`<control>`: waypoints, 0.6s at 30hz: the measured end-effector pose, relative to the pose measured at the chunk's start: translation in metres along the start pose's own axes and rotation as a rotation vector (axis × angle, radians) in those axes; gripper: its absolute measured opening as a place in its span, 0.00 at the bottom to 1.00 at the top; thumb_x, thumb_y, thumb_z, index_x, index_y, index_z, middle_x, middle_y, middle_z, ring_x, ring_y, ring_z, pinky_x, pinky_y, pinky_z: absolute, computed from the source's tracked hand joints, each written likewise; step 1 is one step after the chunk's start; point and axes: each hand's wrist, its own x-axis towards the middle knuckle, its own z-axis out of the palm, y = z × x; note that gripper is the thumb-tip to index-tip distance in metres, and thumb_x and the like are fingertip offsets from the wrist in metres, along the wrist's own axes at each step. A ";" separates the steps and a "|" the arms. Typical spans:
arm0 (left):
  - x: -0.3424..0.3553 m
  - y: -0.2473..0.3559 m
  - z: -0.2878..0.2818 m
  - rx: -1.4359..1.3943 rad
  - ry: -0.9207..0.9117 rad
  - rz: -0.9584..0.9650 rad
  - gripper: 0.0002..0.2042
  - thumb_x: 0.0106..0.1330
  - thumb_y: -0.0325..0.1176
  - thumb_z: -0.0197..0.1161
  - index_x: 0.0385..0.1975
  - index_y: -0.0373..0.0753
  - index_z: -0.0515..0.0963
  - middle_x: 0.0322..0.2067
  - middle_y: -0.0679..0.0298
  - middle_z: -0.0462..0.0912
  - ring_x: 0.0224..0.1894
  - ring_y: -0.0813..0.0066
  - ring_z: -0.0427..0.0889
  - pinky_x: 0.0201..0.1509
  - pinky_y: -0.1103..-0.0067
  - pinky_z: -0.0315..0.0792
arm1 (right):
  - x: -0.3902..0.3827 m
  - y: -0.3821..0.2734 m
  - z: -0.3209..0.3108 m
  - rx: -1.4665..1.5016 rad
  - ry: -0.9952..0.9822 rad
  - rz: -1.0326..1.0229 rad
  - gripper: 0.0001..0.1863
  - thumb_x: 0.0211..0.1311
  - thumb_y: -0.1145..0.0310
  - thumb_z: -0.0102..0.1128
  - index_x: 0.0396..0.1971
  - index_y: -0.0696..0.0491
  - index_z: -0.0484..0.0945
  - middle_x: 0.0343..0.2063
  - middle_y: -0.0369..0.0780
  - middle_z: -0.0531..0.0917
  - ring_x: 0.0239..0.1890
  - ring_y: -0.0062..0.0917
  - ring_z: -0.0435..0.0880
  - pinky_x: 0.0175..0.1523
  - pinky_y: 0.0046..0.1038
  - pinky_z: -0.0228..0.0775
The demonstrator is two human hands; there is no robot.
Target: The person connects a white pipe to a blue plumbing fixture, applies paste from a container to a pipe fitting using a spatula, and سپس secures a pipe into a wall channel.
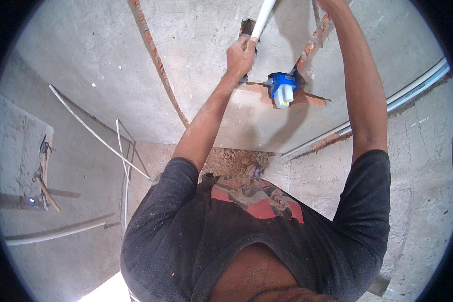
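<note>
My left hand (240, 58) is closed around the lower end of a white plastic pipe (264, 19), which slants up past the top edge of the head view. Behind that hand, a rough rectangular hole is cut in the grey plastered wall (196, 40). Just right of and below the hand, a blue mixer-valve body with white covers (284, 90) sits in a chased-out recess. High on the right, my right hand (330, 4) is cut off by the top edge, near a chased groove (314, 40) in the wall; its fingers are out of sight.
Another groove (158, 63) exposing brick runs down the wall at left. White pipes (98, 132) lean in the left corner. White and blue pipes (412, 93) run along the right wall. Hammers (44, 173) lie at far left. Rubble (231, 160) covers the floor below.
</note>
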 end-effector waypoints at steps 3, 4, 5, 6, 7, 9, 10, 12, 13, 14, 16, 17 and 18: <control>0.000 0.001 -0.001 0.015 -0.001 -0.006 0.17 0.71 0.42 0.56 0.33 0.33 0.82 0.16 0.68 0.77 0.17 0.83 0.75 0.23 0.80 0.69 | 0.000 -0.001 -0.001 0.014 -0.007 -0.010 0.33 0.62 0.49 0.63 0.52 0.65 0.76 0.43 0.48 0.82 0.48 0.33 0.80 0.55 0.35 0.70; 0.000 0.001 0.000 0.008 -0.004 -0.006 0.17 0.71 0.42 0.56 0.33 0.33 0.82 0.16 0.68 0.77 0.18 0.83 0.75 0.23 0.80 0.69 | -0.002 -0.003 -0.002 0.003 -0.011 -0.003 0.33 0.62 0.49 0.63 0.52 0.65 0.76 0.43 0.48 0.82 0.48 0.33 0.80 0.55 0.35 0.70; 0.000 0.001 0.001 -0.001 -0.008 -0.005 0.17 0.71 0.43 0.56 0.34 0.33 0.82 0.16 0.68 0.77 0.18 0.83 0.75 0.23 0.80 0.69 | -0.003 -0.004 -0.002 -0.009 -0.015 0.004 0.33 0.62 0.49 0.63 0.52 0.66 0.75 0.44 0.49 0.82 0.49 0.33 0.80 0.56 0.35 0.69; -0.001 0.002 0.002 -0.005 -0.012 -0.003 0.17 0.71 0.43 0.57 0.34 0.33 0.82 0.16 0.68 0.77 0.18 0.83 0.75 0.23 0.80 0.69 | -0.004 -0.004 -0.003 -0.001 -0.015 0.001 0.33 0.62 0.49 0.63 0.52 0.66 0.75 0.44 0.49 0.82 0.49 0.34 0.80 0.56 0.35 0.69; -0.002 0.003 0.003 -0.006 -0.012 -0.001 0.17 0.71 0.43 0.57 0.34 0.33 0.82 0.16 0.68 0.77 0.18 0.83 0.75 0.23 0.80 0.69 | -0.004 -0.003 -0.005 0.005 -0.015 -0.001 0.33 0.62 0.49 0.63 0.52 0.66 0.75 0.44 0.49 0.82 0.49 0.34 0.79 0.56 0.35 0.69; -0.002 0.004 0.002 0.004 -0.006 0.000 0.17 0.70 0.43 0.57 0.34 0.32 0.82 0.16 0.67 0.78 0.18 0.83 0.75 0.23 0.80 0.69 | -0.004 -0.001 -0.004 0.025 -0.012 -0.009 0.33 0.62 0.49 0.63 0.52 0.66 0.75 0.45 0.49 0.81 0.49 0.34 0.79 0.56 0.35 0.69; -0.002 0.004 -0.001 0.015 -0.001 -0.005 0.17 0.70 0.43 0.57 0.35 0.33 0.82 0.16 0.67 0.78 0.18 0.83 0.75 0.23 0.80 0.69 | -0.003 0.001 -0.001 0.040 -0.011 -0.014 0.33 0.62 0.49 0.63 0.53 0.66 0.75 0.45 0.49 0.81 0.49 0.34 0.79 0.56 0.35 0.69; -0.003 0.004 -0.004 0.024 0.004 -0.012 0.17 0.71 0.43 0.56 0.35 0.33 0.82 0.17 0.67 0.78 0.18 0.83 0.76 0.23 0.79 0.69 | -0.003 0.000 0.002 0.044 -0.006 -0.005 0.33 0.62 0.50 0.63 0.53 0.66 0.75 0.46 0.50 0.81 0.50 0.34 0.79 0.57 0.36 0.69; -0.002 0.004 -0.004 0.020 0.000 -0.016 0.17 0.71 0.43 0.56 0.35 0.33 0.82 0.17 0.67 0.78 0.19 0.83 0.76 0.23 0.79 0.70 | -0.004 -0.003 0.001 0.033 -0.004 0.008 0.33 0.62 0.50 0.63 0.53 0.66 0.75 0.46 0.50 0.81 0.50 0.34 0.79 0.57 0.36 0.69; -0.002 0.004 -0.003 0.018 -0.004 -0.021 0.17 0.70 0.43 0.56 0.35 0.33 0.82 0.17 0.67 0.78 0.19 0.83 0.76 0.24 0.79 0.70 | -0.004 -0.005 0.001 0.023 -0.003 0.022 0.33 0.62 0.50 0.63 0.53 0.66 0.75 0.46 0.50 0.81 0.50 0.35 0.79 0.57 0.36 0.69; -0.003 0.008 -0.002 0.015 -0.012 -0.029 0.17 0.70 0.43 0.56 0.36 0.34 0.83 0.17 0.66 0.78 0.19 0.83 0.76 0.24 0.79 0.70 | -0.004 -0.005 -0.002 0.031 -0.023 0.015 0.33 0.62 0.50 0.63 0.54 0.66 0.74 0.46 0.50 0.81 0.50 0.35 0.79 0.58 0.36 0.69; -0.003 0.009 -0.002 0.016 -0.014 -0.034 0.17 0.70 0.43 0.56 0.36 0.34 0.83 0.17 0.66 0.78 0.19 0.83 0.76 0.24 0.79 0.70 | -0.004 -0.005 -0.003 0.036 -0.035 0.012 0.34 0.62 0.50 0.63 0.54 0.65 0.74 0.46 0.50 0.81 0.51 0.35 0.79 0.58 0.36 0.69; -0.004 0.011 -0.003 0.018 -0.014 -0.039 0.17 0.70 0.43 0.56 0.36 0.34 0.83 0.17 0.66 0.78 0.19 0.83 0.76 0.24 0.79 0.70 | -0.008 -0.008 -0.004 0.036 -0.028 0.004 0.34 0.62 0.50 0.63 0.55 0.65 0.74 0.46 0.50 0.81 0.51 0.35 0.79 0.58 0.36 0.69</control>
